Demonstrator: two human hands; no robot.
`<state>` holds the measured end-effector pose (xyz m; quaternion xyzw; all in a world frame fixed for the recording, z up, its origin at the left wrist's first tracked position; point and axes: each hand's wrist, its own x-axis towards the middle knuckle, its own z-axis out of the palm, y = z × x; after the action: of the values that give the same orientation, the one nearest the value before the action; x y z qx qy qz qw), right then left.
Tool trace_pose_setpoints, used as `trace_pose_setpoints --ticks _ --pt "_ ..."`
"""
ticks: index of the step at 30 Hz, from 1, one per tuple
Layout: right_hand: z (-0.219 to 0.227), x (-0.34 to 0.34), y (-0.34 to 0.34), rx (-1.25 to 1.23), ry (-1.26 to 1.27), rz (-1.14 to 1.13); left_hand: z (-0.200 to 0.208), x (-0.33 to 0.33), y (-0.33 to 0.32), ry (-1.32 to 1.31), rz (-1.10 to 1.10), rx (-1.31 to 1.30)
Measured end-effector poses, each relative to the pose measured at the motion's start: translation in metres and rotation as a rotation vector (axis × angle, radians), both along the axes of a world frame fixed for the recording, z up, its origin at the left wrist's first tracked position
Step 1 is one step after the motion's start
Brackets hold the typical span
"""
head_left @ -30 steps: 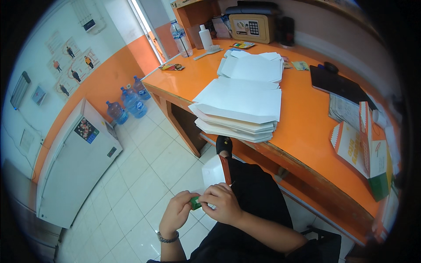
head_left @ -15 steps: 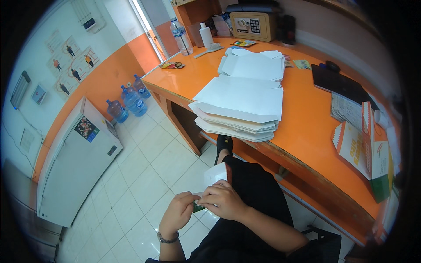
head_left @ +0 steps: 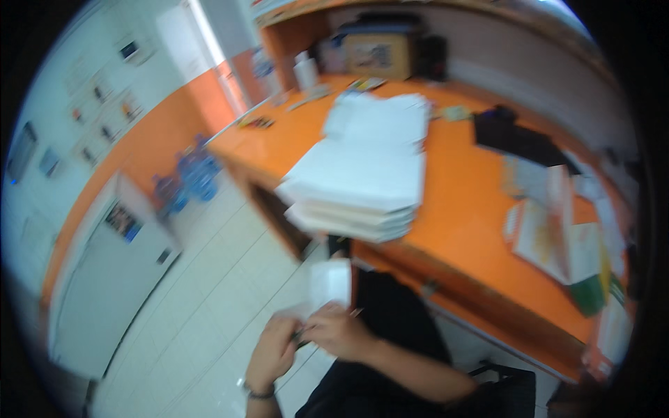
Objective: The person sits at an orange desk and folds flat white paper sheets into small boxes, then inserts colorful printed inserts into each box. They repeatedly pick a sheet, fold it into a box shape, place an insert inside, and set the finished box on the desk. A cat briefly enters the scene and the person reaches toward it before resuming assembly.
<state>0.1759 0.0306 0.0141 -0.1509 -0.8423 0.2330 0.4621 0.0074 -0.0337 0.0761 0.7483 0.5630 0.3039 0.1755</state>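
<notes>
Above my lap, both hands pinch a small folding cardboard box, white inside with a dark reddish side. My left hand, with a bracelet at its wrist, is closed on the box's near end. My right hand is closed on the same end, its fingertips meeting the left ones. A dark strip of card shows between them; blur hides the finer detail. Beyond the box, on the orange desk, lies a thick stack of flat white box blanks, reaching over the front edge.
A partly folded orange, white and green carton lies at the desk's right, near a dark flat device. A safe, white bottle and water bottle stand behind. A chest freezer and large water jugs are left.
My view has swung, so the scene sits further left and slightly lower, and is now blurred. Both hands keep their grip on the box, with little visible change in it.
</notes>
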Motion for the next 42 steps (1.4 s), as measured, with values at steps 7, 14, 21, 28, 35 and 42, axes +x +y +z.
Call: trace_pose_setpoints --ticks 7,14,21,28,35,42 --pt "-0.019 -0.037 0.008 -0.053 -0.068 0.037 0.007 -0.004 -0.008 0.004 0.011 -0.101" --pt "-0.025 -0.025 0.012 0.085 -0.026 -0.131 -0.076 -0.058 0.023 -0.388 0.025 -0.227" --pt "-0.007 -0.014 0.006 0.055 0.047 -0.099 -0.027 -0.036 -0.001 -0.69 0.078 -0.372" --pt "-0.001 -0.004 0.008 -0.305 0.242 0.193 0.015 -0.007 -0.01 0.065 -0.093 0.022" --pt "0.02 0.009 0.005 -0.441 0.027 0.154 0.022 -0.011 -0.017 0.061 -0.146 -0.024" --pt "0.024 0.009 0.006 -0.384 -0.048 0.135 0.026 -0.008 -0.008 0.095 -0.26 -0.145"
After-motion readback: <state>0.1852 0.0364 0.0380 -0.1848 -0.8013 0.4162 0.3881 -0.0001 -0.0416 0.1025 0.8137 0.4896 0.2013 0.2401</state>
